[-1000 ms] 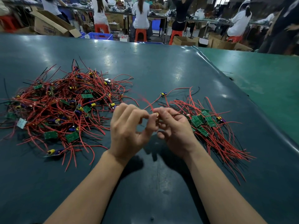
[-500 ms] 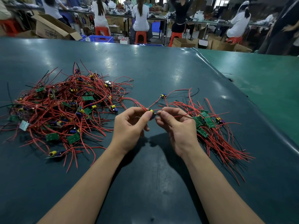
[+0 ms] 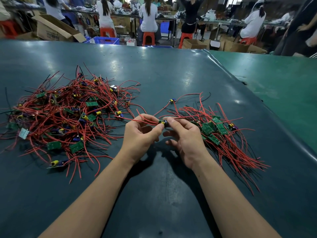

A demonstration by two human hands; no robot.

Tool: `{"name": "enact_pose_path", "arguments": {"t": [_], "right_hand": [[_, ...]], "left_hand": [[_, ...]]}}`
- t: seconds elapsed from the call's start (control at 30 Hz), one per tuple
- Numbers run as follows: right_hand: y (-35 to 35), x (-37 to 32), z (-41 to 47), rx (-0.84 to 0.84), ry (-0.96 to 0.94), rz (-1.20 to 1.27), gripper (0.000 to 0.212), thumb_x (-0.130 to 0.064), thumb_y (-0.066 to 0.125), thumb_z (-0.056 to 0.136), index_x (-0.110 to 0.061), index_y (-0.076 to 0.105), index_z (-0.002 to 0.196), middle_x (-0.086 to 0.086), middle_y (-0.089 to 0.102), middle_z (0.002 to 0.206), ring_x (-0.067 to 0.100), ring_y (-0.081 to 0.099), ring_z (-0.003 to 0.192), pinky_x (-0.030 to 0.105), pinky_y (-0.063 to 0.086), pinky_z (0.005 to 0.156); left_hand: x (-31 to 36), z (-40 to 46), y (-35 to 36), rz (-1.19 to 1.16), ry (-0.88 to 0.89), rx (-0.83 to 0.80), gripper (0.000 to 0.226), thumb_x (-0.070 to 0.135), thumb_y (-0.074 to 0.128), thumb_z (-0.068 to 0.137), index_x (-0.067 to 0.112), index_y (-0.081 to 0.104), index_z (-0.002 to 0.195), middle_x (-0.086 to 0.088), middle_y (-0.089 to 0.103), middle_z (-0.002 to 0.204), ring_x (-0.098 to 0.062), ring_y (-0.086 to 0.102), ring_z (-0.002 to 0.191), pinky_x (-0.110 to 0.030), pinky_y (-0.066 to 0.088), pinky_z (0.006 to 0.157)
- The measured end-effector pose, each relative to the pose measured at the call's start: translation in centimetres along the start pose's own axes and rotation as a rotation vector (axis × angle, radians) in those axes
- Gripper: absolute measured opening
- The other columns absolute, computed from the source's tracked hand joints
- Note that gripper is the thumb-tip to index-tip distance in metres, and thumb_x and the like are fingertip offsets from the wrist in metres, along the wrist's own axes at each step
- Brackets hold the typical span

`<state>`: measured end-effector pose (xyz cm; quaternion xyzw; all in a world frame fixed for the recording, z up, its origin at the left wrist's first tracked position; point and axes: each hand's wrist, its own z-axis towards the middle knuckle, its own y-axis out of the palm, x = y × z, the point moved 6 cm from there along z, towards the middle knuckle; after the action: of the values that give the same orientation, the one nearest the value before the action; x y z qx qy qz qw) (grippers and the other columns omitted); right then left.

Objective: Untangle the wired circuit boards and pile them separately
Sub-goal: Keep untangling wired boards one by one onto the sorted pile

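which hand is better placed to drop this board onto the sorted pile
Right, probably. The right hand pinches the small green wired circuit board and sits beside the neat pile of green boards; the left hand is on the tangled heap's side.

We see bare table point(image 3: 154, 194) in front of and between our forearms, and a broad bare stretch beyond the hands toward the far edge. The tangled pile point(image 3: 68, 117) blocks the left, the sorted pile point(image 3: 223, 140) the right. Between them, a lone board point(image 3: 172, 100) and its red wires cross the gap.
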<state>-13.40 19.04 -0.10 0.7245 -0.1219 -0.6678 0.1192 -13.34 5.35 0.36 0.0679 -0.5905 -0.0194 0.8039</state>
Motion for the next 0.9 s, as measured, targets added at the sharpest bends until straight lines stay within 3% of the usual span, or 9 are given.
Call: {"name": "enact_pose_path", "arguments": {"t": [0.13,0.23,0.43,0.57,0.9], "right_hand": [[-0.4,-0.6,-0.1,0.050,-0.133,-0.123,0.019,-0.013,0.066,0.092,-0.016,0.075,0.076,0.001,0.071,0.073,0.012,0.061,0.055,0.023,0.047,0.045],[-0.6,-0.8,-0.1,0.094,-0.174,-0.146,0.016,-0.017,0.073,0.086,-0.016,0.078,0.072,0.002,0.068,0.065,0.013,0.058,0.053,0.023,0.045,0.045],[-1.1,-0.5,0.4,0.199,-0.121,0.069,0.018,-0.013,0.078,0.080,-0.014,0.074,0.063,0.001,0.067,0.066,0.008,0.051,0.048,0.019,0.036,0.041],[-2.2,-0.6,0.9,0.279,-0.118,0.191,0.022,-0.011,0.072,0.086,-0.012,0.071,0.064,0.002,0.064,0.064,0.006,0.046,0.047,0.017,0.032,0.038],[-3.8,-1.2,1.3,0.407,-0.208,0.311,0.022,-0.007,0.066,0.091,-0.010,0.070,0.069,0.001,0.060,0.060,0.004,0.040,0.042,0.016,0.029,0.036]], "left_hand": [[0.3,-0.1,0.4,0.016,0.007,-0.053,0.009,0.001,0.070,0.086,0.006,0.070,0.093,0.005,0.070,0.071,-0.007,0.056,0.051,-0.017,0.044,0.049],[0.4,-0.1,0.6,0.075,0.012,-0.054,0.009,0.006,0.075,0.082,0.007,0.072,0.090,0.006,0.070,0.066,-0.004,0.058,0.052,-0.015,0.044,0.049],[-0.5,0.2,0.0,-0.043,-0.144,0.019,0.010,0.012,0.074,0.081,0.008,0.069,0.073,-0.002,0.053,0.051,-0.009,0.042,0.043,-0.016,0.032,0.044],[-0.7,0.2,0.1,-0.097,-0.178,0.028,0.011,0.008,0.073,0.082,0.008,0.069,0.071,-0.012,0.053,0.060,-0.011,0.038,0.046,-0.020,0.029,0.046],[-0.9,0.7,-0.3,-0.157,-0.160,0.050,0.012,0.012,0.077,0.078,0.014,0.074,0.066,-0.018,0.046,0.072,-0.012,0.032,0.048,-0.022,0.025,0.046]]}}
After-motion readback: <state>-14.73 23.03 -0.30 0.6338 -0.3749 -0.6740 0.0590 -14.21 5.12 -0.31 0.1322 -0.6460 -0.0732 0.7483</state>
